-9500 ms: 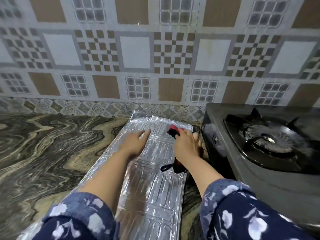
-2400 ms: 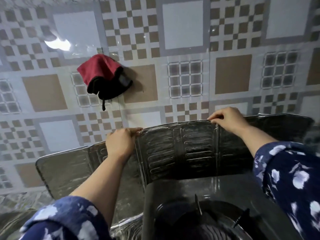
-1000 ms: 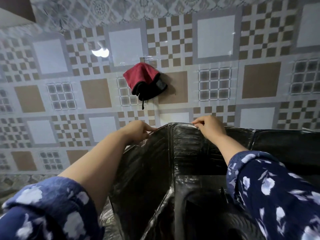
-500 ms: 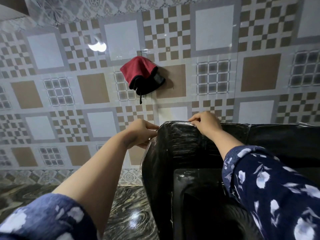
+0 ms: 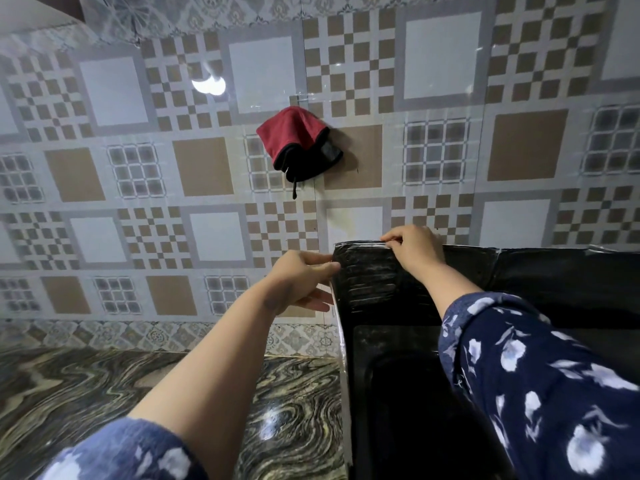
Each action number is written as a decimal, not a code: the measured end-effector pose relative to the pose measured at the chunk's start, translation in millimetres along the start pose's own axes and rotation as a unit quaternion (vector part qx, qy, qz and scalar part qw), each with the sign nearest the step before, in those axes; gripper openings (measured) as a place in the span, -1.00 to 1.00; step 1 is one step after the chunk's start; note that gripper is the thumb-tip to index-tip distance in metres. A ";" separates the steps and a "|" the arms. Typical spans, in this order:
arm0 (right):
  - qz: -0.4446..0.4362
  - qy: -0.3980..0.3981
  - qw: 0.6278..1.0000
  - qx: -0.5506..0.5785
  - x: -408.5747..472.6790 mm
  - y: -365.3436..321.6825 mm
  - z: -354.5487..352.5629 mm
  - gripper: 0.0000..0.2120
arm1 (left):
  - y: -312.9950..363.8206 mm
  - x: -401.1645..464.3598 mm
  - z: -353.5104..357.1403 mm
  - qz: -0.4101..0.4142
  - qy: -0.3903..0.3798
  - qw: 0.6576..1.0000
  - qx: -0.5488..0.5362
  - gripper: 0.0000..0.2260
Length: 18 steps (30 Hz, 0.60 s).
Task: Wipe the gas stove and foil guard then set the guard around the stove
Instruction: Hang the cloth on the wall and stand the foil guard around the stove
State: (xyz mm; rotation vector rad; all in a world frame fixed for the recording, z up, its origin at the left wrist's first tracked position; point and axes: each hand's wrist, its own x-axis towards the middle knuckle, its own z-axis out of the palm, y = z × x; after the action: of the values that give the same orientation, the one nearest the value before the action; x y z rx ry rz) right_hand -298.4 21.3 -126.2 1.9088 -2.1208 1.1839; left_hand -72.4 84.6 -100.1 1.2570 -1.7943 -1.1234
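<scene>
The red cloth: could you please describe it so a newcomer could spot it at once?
Start at the patterned tiled wall behind the counter. Above the left end of the foil guard hangs the red cloth, bunched, with a black edge. It is the only red thing and the only item on the wall.

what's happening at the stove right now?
A person is standing the foil guard up around the gas stove. The left hand pinches the guard's left corner fold, and the right hand pinches its top edge along the back panel, by the tiled wall. The guard is upright and wraps the stove's left side and back. The red cloth hangs on the wall above, in neither hand, so wiping looks finished.
</scene>
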 end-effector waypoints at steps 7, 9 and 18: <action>-0.009 -0.006 1.000 0.003 -4.9 -0.1 -3.9 -0.79 | 1.9 -2.1 -1.8 -0.001 0.021 0.999 0.042 -0.65; -0.023 -0.005 1.000 -0.012 -5.0 0.1 -5.0 -0.78 | 5.1 -4.2 -6.8 -0.003 0.014 0.997 0.073 -0.64; -0.053 0.004 0.998 -0.044 -0.9 -9.5 1.8 -0.76 | 14.0 -4.1 -21.0 -0.052 -0.005 0.983 0.178 -0.56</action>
State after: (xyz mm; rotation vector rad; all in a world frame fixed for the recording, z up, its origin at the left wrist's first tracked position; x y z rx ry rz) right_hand -289.2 21.6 -123.3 1.9480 -2.0051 1.0569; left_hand -58.1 85.1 -79.0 1.5683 -2.0191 -0.8860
